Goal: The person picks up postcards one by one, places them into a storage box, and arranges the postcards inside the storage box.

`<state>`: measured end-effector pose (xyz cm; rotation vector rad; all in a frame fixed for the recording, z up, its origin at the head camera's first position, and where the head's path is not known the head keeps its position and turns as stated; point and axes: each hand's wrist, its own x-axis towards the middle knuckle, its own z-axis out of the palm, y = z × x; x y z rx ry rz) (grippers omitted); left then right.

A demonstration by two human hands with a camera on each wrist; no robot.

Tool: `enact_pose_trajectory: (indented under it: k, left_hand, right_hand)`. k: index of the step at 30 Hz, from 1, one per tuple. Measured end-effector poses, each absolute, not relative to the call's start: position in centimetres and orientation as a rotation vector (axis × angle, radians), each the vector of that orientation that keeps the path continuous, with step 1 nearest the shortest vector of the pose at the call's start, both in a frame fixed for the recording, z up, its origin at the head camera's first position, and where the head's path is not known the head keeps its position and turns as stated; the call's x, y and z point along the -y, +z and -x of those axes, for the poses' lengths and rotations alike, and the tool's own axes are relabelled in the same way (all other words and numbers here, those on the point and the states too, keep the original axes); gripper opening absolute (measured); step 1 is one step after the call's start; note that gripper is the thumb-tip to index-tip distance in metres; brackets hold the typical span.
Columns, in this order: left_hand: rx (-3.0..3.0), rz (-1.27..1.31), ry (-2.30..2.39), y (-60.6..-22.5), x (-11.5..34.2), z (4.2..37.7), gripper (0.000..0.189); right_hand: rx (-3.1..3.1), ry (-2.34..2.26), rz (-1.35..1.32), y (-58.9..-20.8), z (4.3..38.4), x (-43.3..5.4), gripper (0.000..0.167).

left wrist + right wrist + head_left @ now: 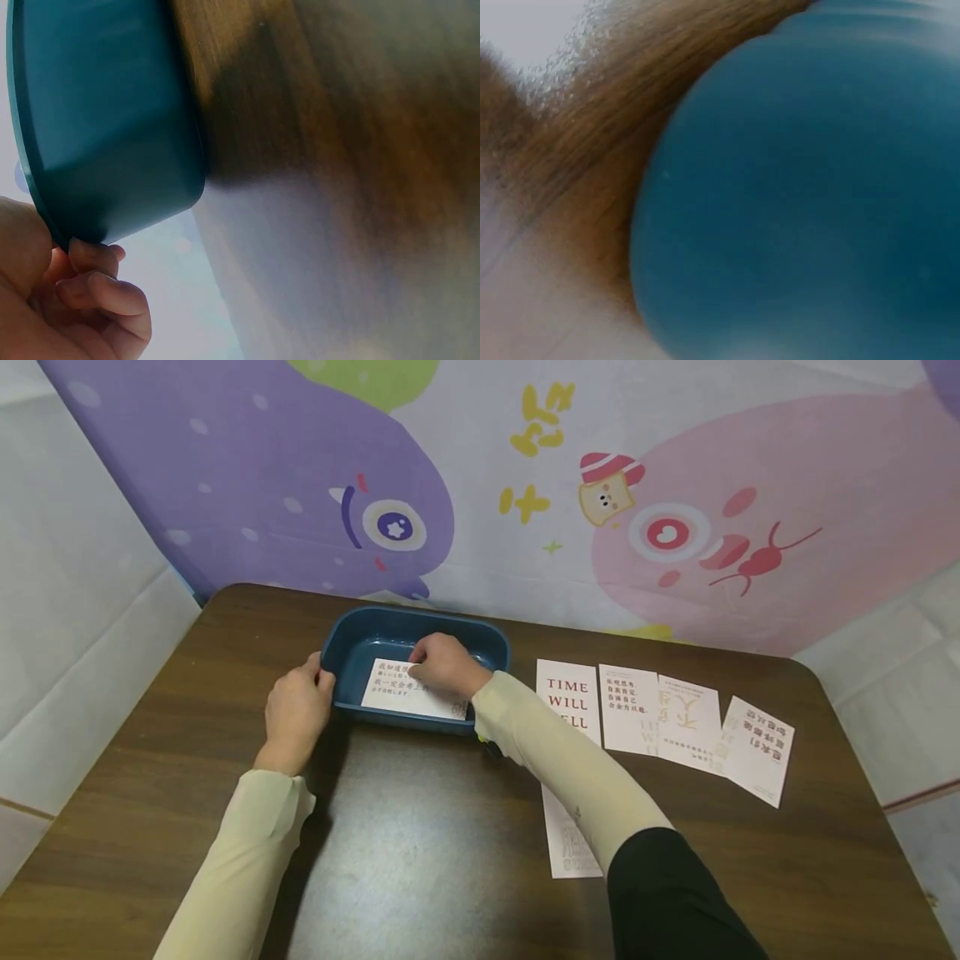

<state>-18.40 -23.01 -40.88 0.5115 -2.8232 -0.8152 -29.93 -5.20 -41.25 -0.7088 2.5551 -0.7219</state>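
Blue tub gripped by left hand, right hand on card

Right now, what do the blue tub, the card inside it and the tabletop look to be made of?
The dark blue rounded tub looks like moulded plastic: smooth, even colour, soft sheen. The white printed card in it seems thin matte card stock, lying flat. The brown table shows wood grain under a glossy reflection; whether wood or laminate is unclear.

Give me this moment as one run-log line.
left hand: grips blue tub rim | right hand: on card inside tub | four cards on table
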Motion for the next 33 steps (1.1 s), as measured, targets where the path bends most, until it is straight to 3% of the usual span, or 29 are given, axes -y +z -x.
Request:
enact_pose_trajectory:
  k: [21, 33]
  left_hand:
    - [2.838, -0.516, -0.816, -40.9, 22.9, 18.5, 0.039]
    - [2.843, -0.507, -0.805, -40.9, 23.0, 18.5, 0.040]
  right_hand:
    - [-2.615, -0.683, 0.739, -42.0, 29.7, 4.9, 0.024]
    - [-2.709, -0.679, 0.750, -40.0, 29.1, 2.9, 0.024]
